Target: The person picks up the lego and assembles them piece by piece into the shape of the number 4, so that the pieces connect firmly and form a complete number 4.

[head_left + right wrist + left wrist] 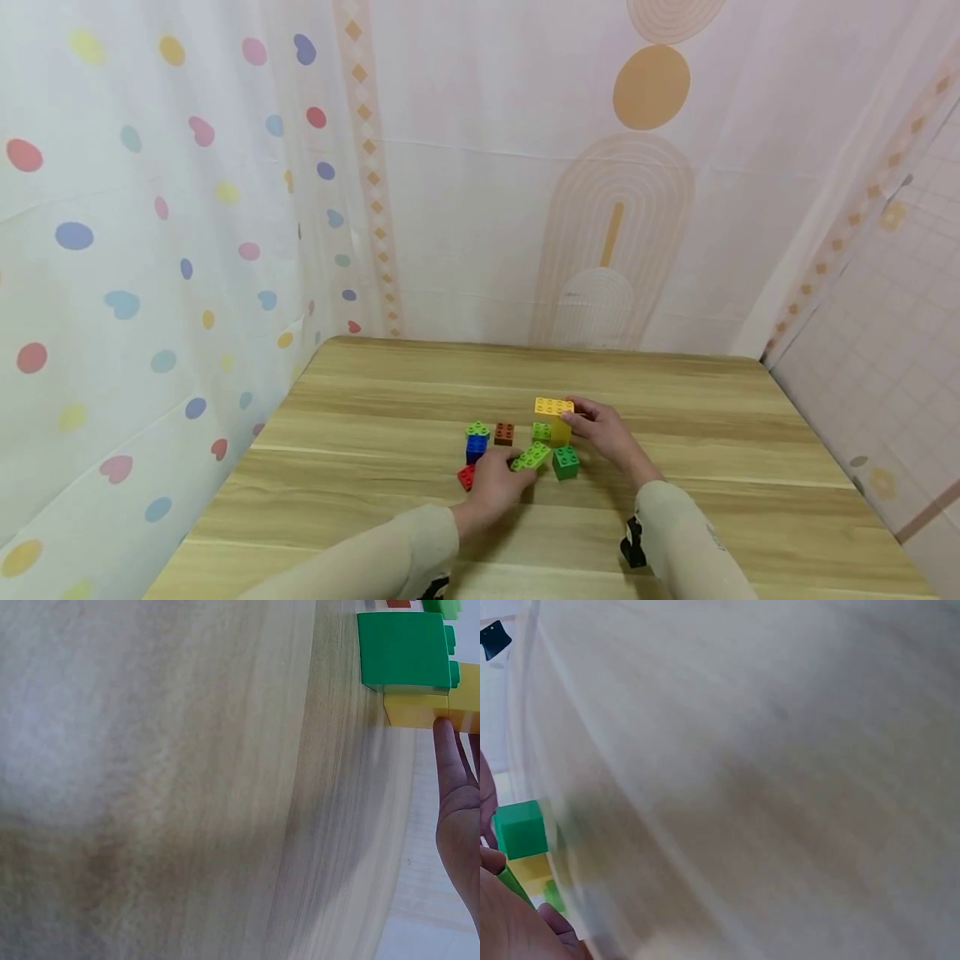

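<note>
My left hand [495,483] pinches a long lime green brick [531,457], held tilted in front of the other bricks. In the left wrist view only part of that hand [514,922] shows at the lower left corner. My right hand [606,432] grips a yellow stack [560,430] from its right side; a wide yellow brick [553,406] tops it. The right wrist view shows fingers of the right hand [461,802] against the yellow bricks [416,711]. A dark green brick [566,463] stands just in front of the stack, with no hand on it.
Left of the stack are a small lime brick [541,432], a brown brick [504,433], another lime piece [477,430], a blue brick [476,449] and a red brick [467,477] partly behind my left hand. Everything lies on a wooden table [360,433] before patterned curtains [465,183].
</note>
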Available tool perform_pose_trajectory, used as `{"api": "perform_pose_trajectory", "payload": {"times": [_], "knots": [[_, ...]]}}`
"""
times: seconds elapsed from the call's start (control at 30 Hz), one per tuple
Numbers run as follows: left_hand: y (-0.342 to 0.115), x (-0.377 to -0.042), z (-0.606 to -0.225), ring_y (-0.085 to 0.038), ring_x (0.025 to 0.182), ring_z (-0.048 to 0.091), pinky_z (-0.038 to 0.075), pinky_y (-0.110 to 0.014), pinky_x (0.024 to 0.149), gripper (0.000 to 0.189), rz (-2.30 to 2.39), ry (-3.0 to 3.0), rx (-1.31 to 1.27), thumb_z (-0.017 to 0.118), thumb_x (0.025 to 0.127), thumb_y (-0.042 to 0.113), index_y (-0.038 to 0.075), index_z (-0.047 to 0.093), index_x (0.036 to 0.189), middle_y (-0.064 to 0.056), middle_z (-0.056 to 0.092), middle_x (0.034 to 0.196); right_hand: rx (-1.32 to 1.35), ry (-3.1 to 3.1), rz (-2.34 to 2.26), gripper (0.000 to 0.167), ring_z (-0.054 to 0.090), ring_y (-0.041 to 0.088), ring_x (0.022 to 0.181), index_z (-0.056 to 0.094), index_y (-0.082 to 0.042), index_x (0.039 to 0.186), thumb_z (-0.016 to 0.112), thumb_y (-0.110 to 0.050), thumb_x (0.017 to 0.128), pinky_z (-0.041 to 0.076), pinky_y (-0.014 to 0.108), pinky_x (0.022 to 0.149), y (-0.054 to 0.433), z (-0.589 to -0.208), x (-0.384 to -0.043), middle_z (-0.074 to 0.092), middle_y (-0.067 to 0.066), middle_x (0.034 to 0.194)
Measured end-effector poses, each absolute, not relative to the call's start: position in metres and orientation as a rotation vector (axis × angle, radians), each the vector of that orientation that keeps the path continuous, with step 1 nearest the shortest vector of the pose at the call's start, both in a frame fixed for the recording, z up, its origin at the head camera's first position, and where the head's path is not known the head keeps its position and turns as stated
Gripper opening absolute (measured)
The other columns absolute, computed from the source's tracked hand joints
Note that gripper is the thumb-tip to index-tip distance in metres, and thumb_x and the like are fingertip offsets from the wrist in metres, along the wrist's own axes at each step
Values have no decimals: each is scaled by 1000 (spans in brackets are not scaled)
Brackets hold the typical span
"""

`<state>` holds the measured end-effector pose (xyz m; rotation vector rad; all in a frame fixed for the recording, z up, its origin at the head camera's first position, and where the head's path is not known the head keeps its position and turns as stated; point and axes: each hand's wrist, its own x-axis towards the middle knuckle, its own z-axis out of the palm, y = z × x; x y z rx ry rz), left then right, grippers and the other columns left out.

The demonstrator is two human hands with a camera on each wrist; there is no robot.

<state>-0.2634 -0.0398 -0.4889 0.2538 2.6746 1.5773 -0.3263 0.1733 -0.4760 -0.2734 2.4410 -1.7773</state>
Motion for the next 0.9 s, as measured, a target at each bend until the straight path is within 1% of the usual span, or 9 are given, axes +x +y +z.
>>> {"api": "perform_pose_trajectory", "payload": {"times": [0.1, 0.2, 0.23, 0.37, 0.43, 0.47, 0.63, 0.83, 0.9], "knots": [[-42, -263, -483, -17, 84, 55, 49, -32, 69, 33, 1581, 2659, 259, 75, 85, 10, -4, 68, 114, -6, 62, 99, -265, 2432, -1784, 52, 58, 29, 116, 47, 3, 144, 60, -23, 101, 50, 45, 95, 172, -475, -326, 58, 19, 130], [-45, -263, -477, -20, 91, 55, 49, -36, 74, 37, 1557, 2684, 274, 75, 86, 14, -2, 66, 119, -8, 60, 106, -261, 2428, -1792, 52, 58, 30, 116, 47, 3, 144, 60, -22, 101, 50, 44, 95, 172, -475, -326, 58, 19, 129], [-46, -263, -476, -23, 97, 56, 49, -38, 79, 38, 1543, 2701, 277, 75, 87, 16, -1, 66, 120, -9, 61, 110, -262, 2428, -1791, 51, 58, 29, 115, 47, 3, 144, 60, -21, 101, 50, 43, 95, 172, -475, -325, 58, 19, 129], [-51, -268, -473, -25, 101, 55, 48, -41, 82, 41, 1495, 2786, 361, 74, 87, 16, -1, 66, 123, -12, 61, 115, -268, 2431, -1784, 49, 58, 27, 115, 48, 3, 143, 59, -20, 101, 50, 42, 94, 172, -474, -326, 58, 19, 128], [-54, -271, -471, -24, 99, 56, 47, -39, 81, 40, 1493, 2815, 414, 74, 86, 14, -1, 67, 122, -13, 62, 114, -273, 2428, -1783, 49, 58, 27, 115, 48, 3, 143, 59, -20, 101, 50, 42, 95, 172, -474, -326, 58, 19, 128], [-55, -273, -471, -23, 94, 55, 47, -37, 77, 39, 1496, 2823, 444, 74, 86, 13, -2, 67, 121, -12, 61, 111, -273, 2426, -1785, 49, 58, 27, 115, 48, 3, 143, 60, -20, 101, 50, 43, 95, 173, -474, -326, 59, 19, 128], [-61, -280, -468, -25, 91, 56, 46, -31, 72, 37, 1532, 2814, 550, 73, 87, 13, -2, 68, 120, -9, 60, 102, -276, 2423, -1787, 52, 58, 27, 115, 47, 2, 144, 60, -22, 101, 50, 43, 95, 174, -475, -327, 58, 18, 129], [-68, -290, -461, -20, 90, 56, 48, -29, 71, 38, 1495, 2840, 607, 72, 92, 17, 1, 66, 125, -7, 59, 103, -270, 2427, -1773, 52, 58, 27, 116, 48, 2, 144, 61, -24, 101, 50, 42, 95, 174, -476, -327, 58, 18, 130], [-70, -294, -458, -21, 90, 55, 48, -29, 71, 39, 1490, 2845, 596, 72, 92, 18, 2, 65, 127, -6, 58, 103, -266, 2429, -1768, 51, 58, 26, 115, 48, 1, 144, 61, -23, 101, 50, 41, 95, 174, -476, -328, 58, 18, 130]]}}
